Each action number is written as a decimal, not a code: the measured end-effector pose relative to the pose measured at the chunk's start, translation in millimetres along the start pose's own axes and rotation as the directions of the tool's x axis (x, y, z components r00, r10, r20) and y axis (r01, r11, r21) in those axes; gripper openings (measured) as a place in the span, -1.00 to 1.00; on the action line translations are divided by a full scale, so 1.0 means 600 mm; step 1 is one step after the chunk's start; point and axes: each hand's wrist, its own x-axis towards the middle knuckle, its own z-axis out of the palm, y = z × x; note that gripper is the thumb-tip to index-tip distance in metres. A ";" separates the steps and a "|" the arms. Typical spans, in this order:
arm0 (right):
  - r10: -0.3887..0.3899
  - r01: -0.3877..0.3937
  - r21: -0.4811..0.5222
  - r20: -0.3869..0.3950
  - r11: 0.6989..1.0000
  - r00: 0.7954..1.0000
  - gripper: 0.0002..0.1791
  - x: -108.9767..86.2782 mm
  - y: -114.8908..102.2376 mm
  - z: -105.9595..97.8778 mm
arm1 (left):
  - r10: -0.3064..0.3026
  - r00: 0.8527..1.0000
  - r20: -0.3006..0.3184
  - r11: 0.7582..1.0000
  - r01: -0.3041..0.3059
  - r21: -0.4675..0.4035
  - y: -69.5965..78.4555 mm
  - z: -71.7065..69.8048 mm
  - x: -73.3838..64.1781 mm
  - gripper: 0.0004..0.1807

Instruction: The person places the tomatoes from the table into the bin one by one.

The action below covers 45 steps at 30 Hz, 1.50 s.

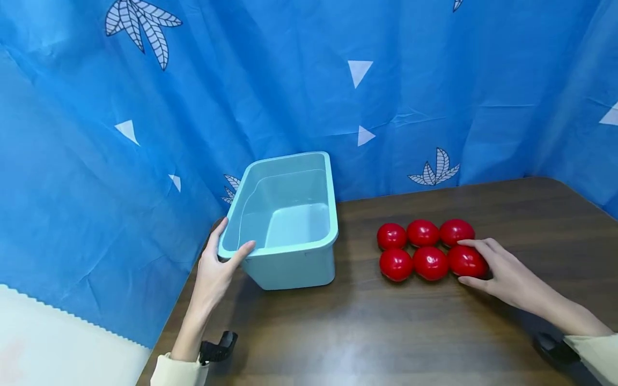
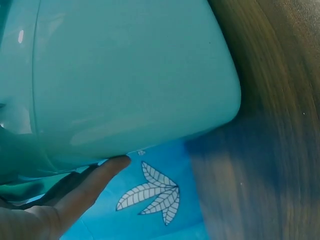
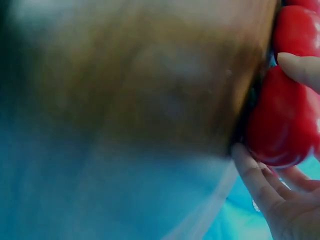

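A light blue plastic bin is at the left of the table, its open top facing up and its inside showing bare. My left hand grips the bin's near left corner, thumb over the rim and fingers along the outer side. In the left wrist view, the bin's wall fills much of the picture, fingers against its side. On the right, several glossy red tomatoes sit close together in two rows. My right hand holds the near right tomato between thumb and fingers; the right wrist view shows this tomato up close.
The dark wooden table runs back to a blue patterned curtain. Left in the near row is another tomato, with a second one beside the held one. The far row includes a tomato in its middle.
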 end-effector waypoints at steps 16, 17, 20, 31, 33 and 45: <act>0.264 -0.245 0.352 -0.007 0.903 0.964 -0.28 0.003 -0.023 -0.043 | -0.014 1.000 0.010 1.000 0.014 -0.006 0.007 -0.004 0.002 0.04; 0.290 -0.266 0.428 0.011 0.864 0.957 -0.33 0.008 -0.030 -0.049 | -0.014 1.000 0.009 1.000 0.014 -0.006 0.008 -0.005 0.002 0.04; 0.302 -0.250 0.677 0.042 0.693 0.952 -0.42 0.028 -0.062 -0.065 | -0.014 1.000 0.010 1.000 0.014 -0.004 0.010 -0.008 0.003 0.04; 0.124 -0.056 0.870 -0.006 0.490 0.992 -0.37 0.177 -0.262 -0.088 | -0.016 1.000 0.013 1.000 0.017 -0.007 0.006 0.002 -0.003 0.05; 0.092 -0.036 0.889 -0.007 0.456 0.996 -0.35 0.210 -0.292 -0.084 | -0.010 1.000 0.012 1.000 0.010 -0.005 0.004 0.005 -0.003 0.04; -0.076 0.030 0.959 -0.009 0.283 0.997 -0.30 0.357 -0.397 -0.021 | 0.005 1.000 -0.026 1.000 -0.005 -0.012 0.003 0.007 -0.003 0.03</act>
